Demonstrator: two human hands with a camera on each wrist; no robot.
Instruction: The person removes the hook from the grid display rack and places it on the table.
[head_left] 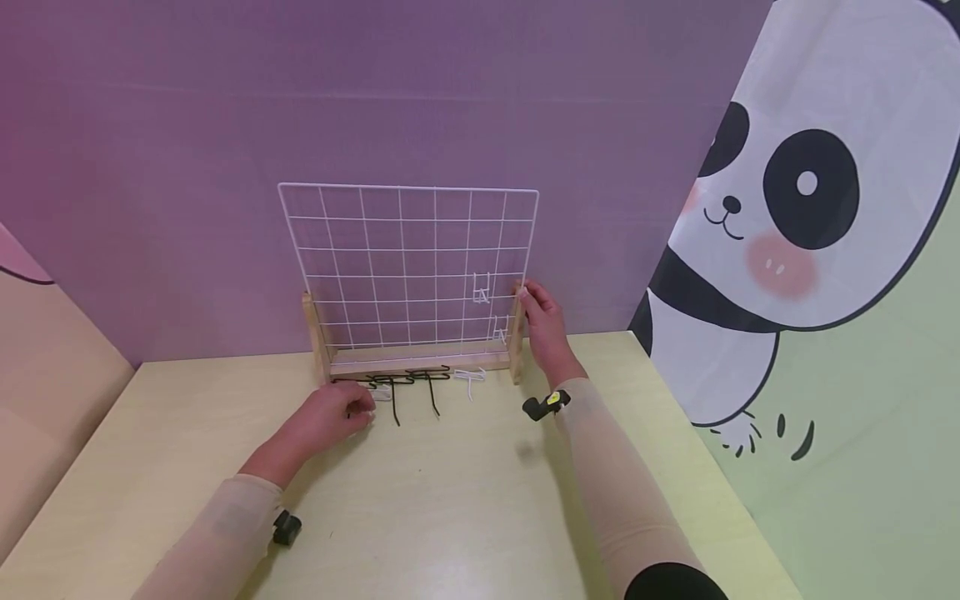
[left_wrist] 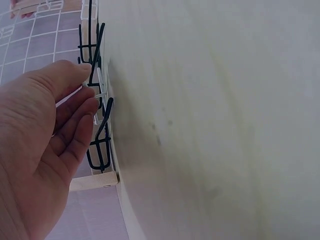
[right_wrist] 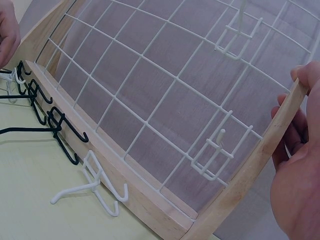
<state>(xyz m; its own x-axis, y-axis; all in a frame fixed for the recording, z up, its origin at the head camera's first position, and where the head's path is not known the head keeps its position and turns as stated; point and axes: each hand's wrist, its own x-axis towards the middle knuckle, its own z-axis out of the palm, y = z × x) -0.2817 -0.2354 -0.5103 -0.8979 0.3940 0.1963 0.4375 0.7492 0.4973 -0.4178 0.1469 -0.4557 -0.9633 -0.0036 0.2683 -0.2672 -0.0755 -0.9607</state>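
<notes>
A white wire grid panel stands in a wooden stand. My right hand grips the stand's right upright, its thumb near the upper end and fingers behind. At the stand's front left, my left hand has thumb and fingertips curled together at a small white wire hook, pinching its prong. Black wire hooks lie in a row along the base, with another white hook at the right end. Two white hooks hang on the grid's right side, one above the other.
The stand sits at the back of a pale wooden table, close to a purple wall. On the right is a wall with a panda picture. Each wrist wears a small black camera.
</notes>
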